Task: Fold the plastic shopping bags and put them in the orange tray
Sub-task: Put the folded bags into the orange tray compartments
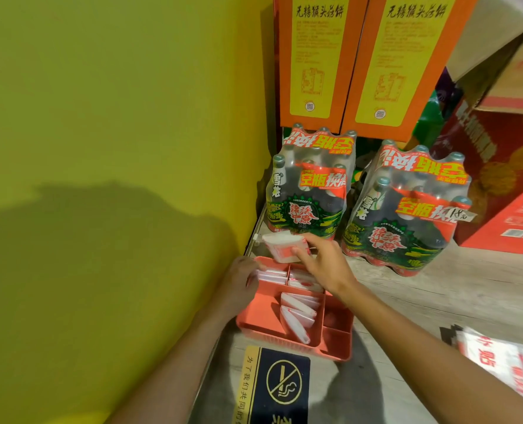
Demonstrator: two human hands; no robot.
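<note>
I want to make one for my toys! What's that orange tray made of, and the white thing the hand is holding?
The orange tray looks like moulded plastic: one even colour, smooth matte walls, thin built-in dividers. The folded bag in the right hand looks like thin plastic film, white with red print, slightly shiny and creased.

Head-worn view, steeply down, close over orange tray (255,313)

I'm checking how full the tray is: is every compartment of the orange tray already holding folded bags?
No: the orange tray has folded bags in some compartments, but the near right compartments show only bare orange bottom.
</note>
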